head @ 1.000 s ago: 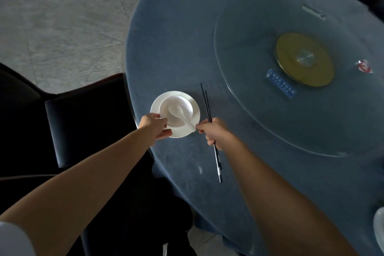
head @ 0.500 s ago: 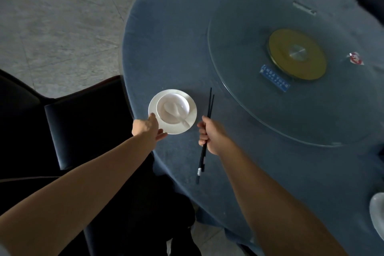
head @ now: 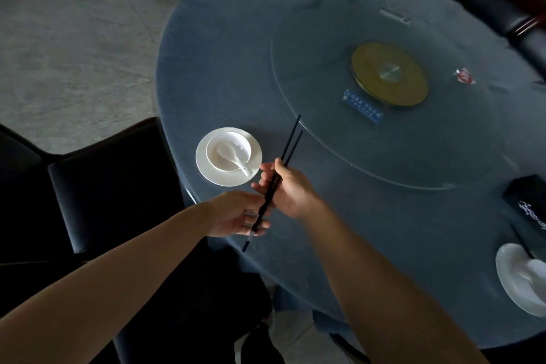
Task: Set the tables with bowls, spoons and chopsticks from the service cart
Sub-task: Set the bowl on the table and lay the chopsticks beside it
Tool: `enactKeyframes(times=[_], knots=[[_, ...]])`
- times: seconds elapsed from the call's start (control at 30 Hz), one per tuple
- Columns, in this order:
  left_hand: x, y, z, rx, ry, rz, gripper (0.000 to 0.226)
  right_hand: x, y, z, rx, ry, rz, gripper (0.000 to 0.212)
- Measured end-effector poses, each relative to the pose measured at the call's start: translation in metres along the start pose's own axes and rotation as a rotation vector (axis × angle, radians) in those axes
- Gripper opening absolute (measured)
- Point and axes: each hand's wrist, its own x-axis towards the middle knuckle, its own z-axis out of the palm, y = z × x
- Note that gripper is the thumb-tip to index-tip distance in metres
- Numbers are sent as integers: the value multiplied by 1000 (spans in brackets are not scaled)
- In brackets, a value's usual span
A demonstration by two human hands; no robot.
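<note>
**Q:** Where are the chopsticks [head: 291, 142]?

**Me:** In the air over the near part of the table [head: 221, 68], just to the right of the plate [head: 206, 168]. My right hand [head: 291, 189] has its fingers and thumb wrapped around their middle. The tips point away from me toward the rim of the glass turntable [head: 325, 156], slightly spread and uneven.

**Q:** And your left hand [head: 236, 213]?

**Me:** It is loose, with the fingers nearly straight and their tips against the lower part of the sticks. It is not gripping anything. The butt ends stick out past those fingers, about over the table edge.

**Q:** How is the setting laid?

**Me:** The bowl [head: 236, 145] stands on the plate, and the spoon [head: 233, 158] lies in it with its handle over the bowl's near rim. The plate sits close to the table edge, next to the black chair [head: 112, 186].

**Q:** Any room to move?

**Me:** There is a strip of bare cloth between the plate and the turntable rim, right under the sticks. More bare cloth stretches to my right. Further along are another white dish [head: 517, 278], cut off by the frame edge, and a black packet [head: 529, 195] well apart from my hands.
</note>
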Motion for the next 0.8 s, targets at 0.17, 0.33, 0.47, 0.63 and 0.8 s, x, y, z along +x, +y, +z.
enactKeyframes(times=[0.17,0.33,0.47,0.63,0.8], knots=[[-7,-12,-2,83,5,9,19,-13,-5,-7,-44,-24,7,42],[-9,-21,-6,131,-12,4,18,-17,-9,-15,-97,-10,33,45],[-10,-22,-11,155,-35,3,16,-19,-10,-24,-221,22,53,45],[-13,-22,-16,184,-33,-3,22,-20,-13,-35,-399,56,85,42],[-15,-23,-16,216,-8,-9,25,-19,-9,-40,-363,97,62,29]])
